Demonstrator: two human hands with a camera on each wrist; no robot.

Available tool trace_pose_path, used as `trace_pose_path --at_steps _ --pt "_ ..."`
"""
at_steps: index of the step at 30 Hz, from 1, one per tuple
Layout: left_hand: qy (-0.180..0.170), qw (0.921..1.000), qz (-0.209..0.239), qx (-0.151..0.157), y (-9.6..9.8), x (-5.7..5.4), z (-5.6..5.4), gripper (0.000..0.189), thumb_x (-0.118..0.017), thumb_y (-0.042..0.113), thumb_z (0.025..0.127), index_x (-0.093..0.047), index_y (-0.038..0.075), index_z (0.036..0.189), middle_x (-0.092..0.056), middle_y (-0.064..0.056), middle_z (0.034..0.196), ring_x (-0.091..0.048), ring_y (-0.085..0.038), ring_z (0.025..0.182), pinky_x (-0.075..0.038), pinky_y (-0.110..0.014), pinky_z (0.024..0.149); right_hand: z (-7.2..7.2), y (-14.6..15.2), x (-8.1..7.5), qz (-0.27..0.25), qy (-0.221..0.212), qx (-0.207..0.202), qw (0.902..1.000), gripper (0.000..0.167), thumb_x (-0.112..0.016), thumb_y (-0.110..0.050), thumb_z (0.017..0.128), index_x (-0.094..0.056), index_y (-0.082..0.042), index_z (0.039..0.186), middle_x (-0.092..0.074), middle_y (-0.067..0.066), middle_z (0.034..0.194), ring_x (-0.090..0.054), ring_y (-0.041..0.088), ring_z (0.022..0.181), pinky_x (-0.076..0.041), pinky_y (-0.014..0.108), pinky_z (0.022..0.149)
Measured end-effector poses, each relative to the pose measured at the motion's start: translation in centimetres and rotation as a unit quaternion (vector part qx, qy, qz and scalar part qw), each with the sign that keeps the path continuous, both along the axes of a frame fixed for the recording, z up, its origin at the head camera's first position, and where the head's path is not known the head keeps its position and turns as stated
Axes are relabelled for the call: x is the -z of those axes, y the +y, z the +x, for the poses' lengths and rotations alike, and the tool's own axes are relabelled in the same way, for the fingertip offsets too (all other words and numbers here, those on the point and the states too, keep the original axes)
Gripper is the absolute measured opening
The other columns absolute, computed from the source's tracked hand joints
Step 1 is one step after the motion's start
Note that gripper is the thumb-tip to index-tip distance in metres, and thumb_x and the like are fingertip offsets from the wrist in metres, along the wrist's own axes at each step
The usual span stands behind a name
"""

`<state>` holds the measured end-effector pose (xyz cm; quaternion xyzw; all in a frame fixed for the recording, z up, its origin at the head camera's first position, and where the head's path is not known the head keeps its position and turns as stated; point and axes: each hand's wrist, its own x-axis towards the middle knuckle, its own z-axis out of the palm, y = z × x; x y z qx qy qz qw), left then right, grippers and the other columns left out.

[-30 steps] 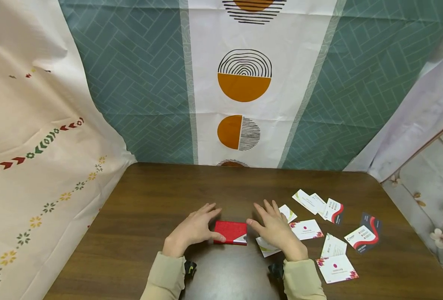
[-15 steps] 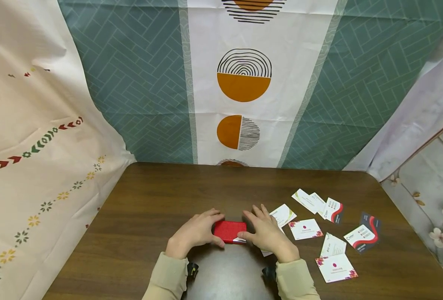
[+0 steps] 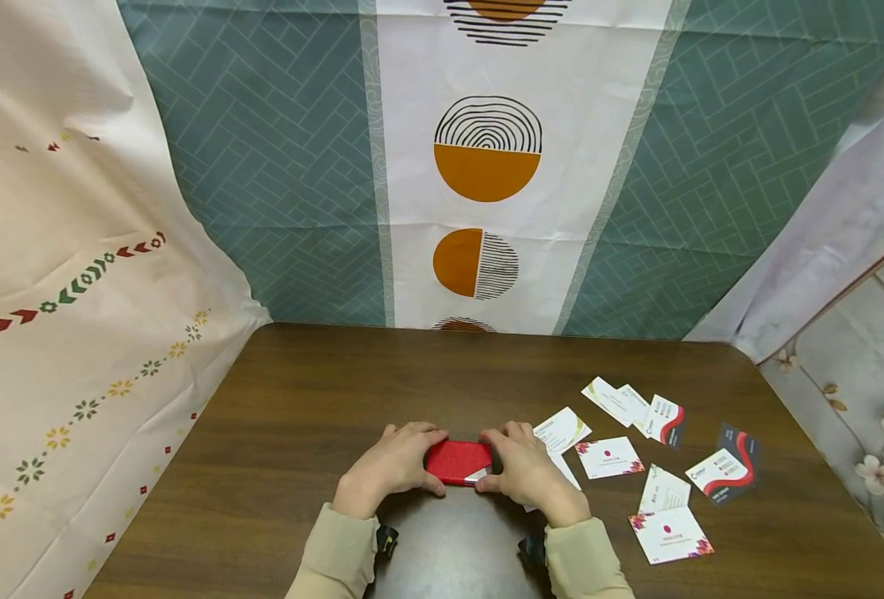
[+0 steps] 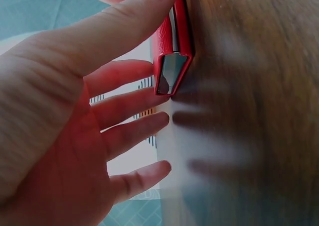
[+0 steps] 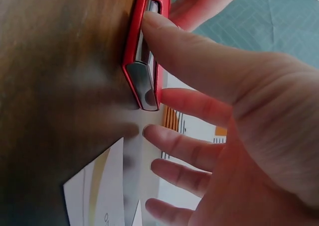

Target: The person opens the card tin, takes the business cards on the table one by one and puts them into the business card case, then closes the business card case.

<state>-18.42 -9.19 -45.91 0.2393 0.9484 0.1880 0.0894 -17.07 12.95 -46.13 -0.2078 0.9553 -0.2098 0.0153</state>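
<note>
Between the left and right edges of the dark brown wooden surface (image 3: pixel 299 391), the head view shows a flat rectangular red case (image 3: pixel 459 462) with a grained cover and silvery metal trim, seemingly resting on the wood. Gripping both ends evenly and keeping it level would serve best, clear of the printed paper cards (image 3: pixel 609 457) toward the right edge. The left hand (image 3: pixel 391 466) and right hand (image 3: pixel 525 466) face each other across it, forearms leaning in from the near side. From the left wrist, thumb (image 4: pixel 109 34) and index finger pinch one end, parted just by the case's width; the other fingers (image 4: pixel 134 136) spread nearly straight, holding nothing. From the right wrist, the thumb presses by the trim opposite the index finger, the remaining fingers apart near a white card with a gold stripe (image 5: pixel 107 186); light, equal pressure should suit.
</note>
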Motion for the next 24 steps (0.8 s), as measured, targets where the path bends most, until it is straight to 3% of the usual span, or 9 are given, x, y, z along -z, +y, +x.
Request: trace_pose_path --at_steps 7,24 --pt "-0.001 1.0000 -0.007 0.002 0.15 -0.14 0.06 0.072 -0.088 0.036 0.070 -0.062 0.010 0.132 -0.055 -0.007 0.132 -0.050 -0.024 0.119 -0.037 -0.041 0.090 -0.22 -0.09 0.36 0.002 0.005 0.003 1.0000 0.055 -0.089 -0.030 0.067 -0.066 -0.008 0.112 -0.057 0.009 0.106 -0.047 0.036 0.109 -0.042 0.053 0.088" --pt "0.031 0.9993 -0.011 0.015 0.39 0.15 0.04 0.059 -0.087 0.032 0.071 -0.066 0.012 0.122 -0.056 0.002 0.110 -0.051 -0.017 0.102 -0.040 -0.034 0.083 -0.35 -0.30 0.55 -0.001 -0.008 0.002 1.0000 0.055 -0.089 -0.027 0.068 -0.066 -0.005 0.113 -0.060 0.007 0.106 -0.049 0.034 0.108 -0.044 0.051 0.088"
